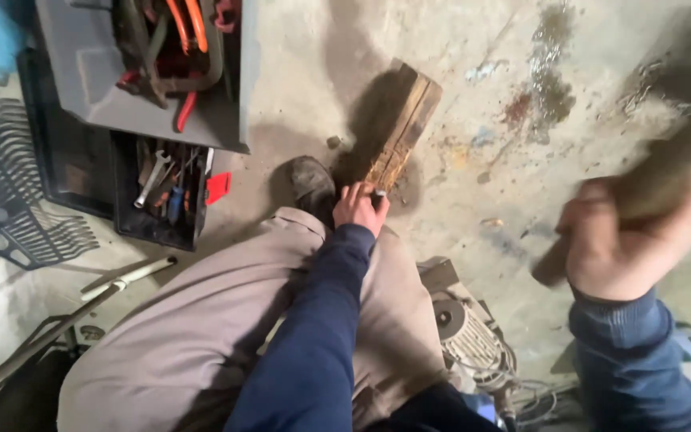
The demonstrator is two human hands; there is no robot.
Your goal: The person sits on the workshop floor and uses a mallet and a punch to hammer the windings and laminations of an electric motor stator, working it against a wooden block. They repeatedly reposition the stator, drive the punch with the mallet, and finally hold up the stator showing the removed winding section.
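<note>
My left hand (359, 207) rests at the near end of a wooden block (405, 128) that lies on the concrete floor, pinching a small pale piece against it. My right hand (613, 248) is raised at the right, closed around a blurred wooden handle (665, 180), probably a hammer's; its head is hidden in the blur. My dark shoe (311, 186) stands just left of the block, below my beige trouser leg (201, 336).
An open grey toolbox (89, 72) with pliers and wrenches sits at the upper left. A black wire rack (9, 200) lies at the far left. A long metal rod (81, 304) runs along the floor. A small electric motor (469, 336) is at my right knee.
</note>
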